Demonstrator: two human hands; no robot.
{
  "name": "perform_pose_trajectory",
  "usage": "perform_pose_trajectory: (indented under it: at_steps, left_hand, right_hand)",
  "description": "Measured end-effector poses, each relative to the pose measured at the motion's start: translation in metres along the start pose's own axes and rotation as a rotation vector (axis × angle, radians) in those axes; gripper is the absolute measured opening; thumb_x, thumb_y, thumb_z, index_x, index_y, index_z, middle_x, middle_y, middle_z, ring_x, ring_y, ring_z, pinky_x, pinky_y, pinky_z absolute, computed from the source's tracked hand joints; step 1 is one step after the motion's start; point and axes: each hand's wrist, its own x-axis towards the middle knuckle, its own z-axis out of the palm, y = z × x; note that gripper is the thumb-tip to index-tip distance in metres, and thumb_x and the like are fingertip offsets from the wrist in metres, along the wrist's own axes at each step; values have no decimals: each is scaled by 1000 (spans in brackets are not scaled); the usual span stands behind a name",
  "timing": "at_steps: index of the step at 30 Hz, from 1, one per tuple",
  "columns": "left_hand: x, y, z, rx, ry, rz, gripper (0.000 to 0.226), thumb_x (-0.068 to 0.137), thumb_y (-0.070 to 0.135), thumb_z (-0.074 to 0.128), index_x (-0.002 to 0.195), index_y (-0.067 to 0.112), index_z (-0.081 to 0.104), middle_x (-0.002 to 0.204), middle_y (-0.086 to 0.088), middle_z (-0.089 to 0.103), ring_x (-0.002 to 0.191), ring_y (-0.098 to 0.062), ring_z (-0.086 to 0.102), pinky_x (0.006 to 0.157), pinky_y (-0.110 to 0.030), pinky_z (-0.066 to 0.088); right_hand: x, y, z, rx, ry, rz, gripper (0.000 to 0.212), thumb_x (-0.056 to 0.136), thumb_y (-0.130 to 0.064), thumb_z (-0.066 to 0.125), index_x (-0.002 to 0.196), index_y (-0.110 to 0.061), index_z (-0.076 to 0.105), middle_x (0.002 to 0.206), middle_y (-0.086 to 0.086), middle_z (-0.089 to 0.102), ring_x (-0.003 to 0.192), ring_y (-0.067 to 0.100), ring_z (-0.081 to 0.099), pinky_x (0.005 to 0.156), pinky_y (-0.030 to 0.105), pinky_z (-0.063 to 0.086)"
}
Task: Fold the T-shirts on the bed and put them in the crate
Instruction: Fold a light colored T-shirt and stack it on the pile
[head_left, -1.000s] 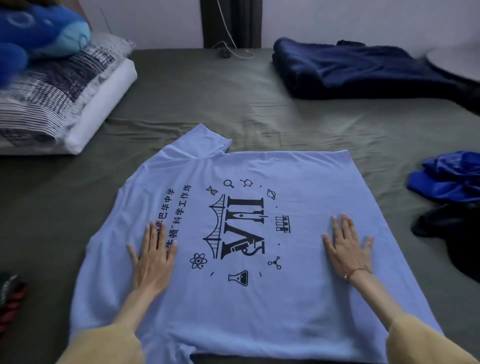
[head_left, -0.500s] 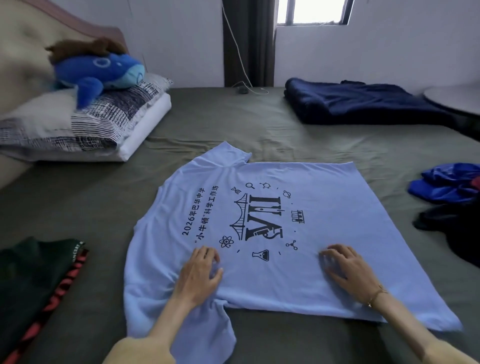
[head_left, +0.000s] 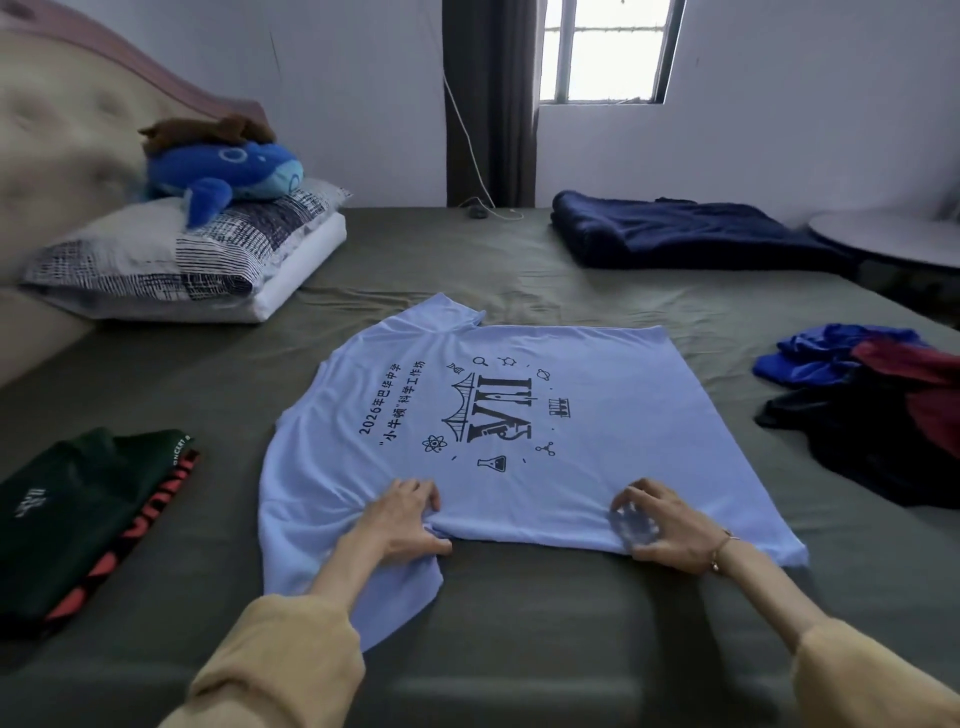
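Note:
A light blue T-shirt (head_left: 597, 415) with a black printed graphic lies spread on the olive green bed (head_left: 519, 623), its neck end to the left. My left hand (head_left: 402, 525) pinches the shirt's near edge beside the near sleeve, thumb under the cloth. My right hand (head_left: 662, 525) grips the same near edge further right, fingers curled round bunched fabric. A pile of unfolded shirts, blue, red and black (head_left: 883, 410), sits at the right. Folded dark green and red shirts (head_left: 78, 514) are stacked at the left. No crate is in view.
Pillows (head_left: 182, 254) with a blue plush whale (head_left: 228, 171) lie at the far left by the headboard. A folded navy blanket (head_left: 691, 234) rests at the far side. A round grey tabletop (head_left: 893, 239) stands at the right, and a white cable (head_left: 478, 166) hangs by the curtain.
Both hands slid back from lying flat on the shirt to its near edge and curled onto the fabric. The view lifted, showing more of the room.

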Motion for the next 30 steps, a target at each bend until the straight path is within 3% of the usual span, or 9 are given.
perform_pose_trajectory:
  at_steps: [3,5,7,15,18,21,24,26,30]
  left_hand:
    - [-6,7,3,77,41,-27,33,75,25,58,103,24,40,116,-1,49,111,-20,41,83,-29,38]
    - [-8,13,7,120,35,-64,30,77,16,54,99,25,36,119,-1,48,114,-21,39,89,-31,40]
    - [-8,17,11,164,56,-82,28,81,8,50,101,24,39,120,-1,49,116,-22,38,90,-33,40]
    - [-1,21,10,301,111,-110,29,87,0,41,113,12,47,122,-4,52,118,-22,43,92,-33,41]
    - [4,22,2,297,121,-157,26,89,0,39,110,9,51,120,-7,54,115,-24,49,89,-33,42]
    - [17,21,-11,256,115,-227,16,90,3,40,96,10,52,115,-11,60,108,-28,56,83,-33,44]
    - [34,19,-21,215,113,-275,14,88,2,41,87,14,49,110,-11,63,104,-29,59,75,-30,41]
    - [47,17,-24,192,128,-295,14,88,2,41,90,12,50,108,-11,63,101,-29,60,72,-29,40]
    - [83,13,-34,162,152,-348,20,92,5,39,110,7,47,113,-15,60,103,-32,58,81,-36,44]
  right_hand:
    - [-10,1,-2,-87,-61,50,60,62,-31,55,120,-18,50,109,-5,38,107,17,43,91,25,38]
    - [-15,3,4,-126,20,102,48,70,-2,51,117,-12,51,111,3,44,109,23,46,88,27,38]
    - [-18,5,11,-160,121,152,44,72,9,45,110,-9,52,112,8,49,109,27,48,84,30,40]
    - [-24,6,4,-369,173,354,29,83,3,44,94,-21,35,118,4,50,116,22,46,84,31,41]
    - [-21,13,-7,-383,205,442,22,84,-1,44,89,-22,38,116,2,55,114,22,50,85,30,39]
    - [-15,25,-21,-314,235,536,19,84,-6,47,96,-19,56,116,4,60,112,25,54,85,31,39]
    - [-5,39,-32,-181,312,606,24,82,-4,47,99,-11,62,113,12,63,108,29,56,80,32,41]
    - [3,46,-40,-124,345,641,24,83,-3,47,100,-9,62,112,16,63,106,32,57,78,33,42]
    - [30,68,-53,25,416,719,25,84,-1,45,104,-8,58,109,22,62,101,36,58,74,33,40]
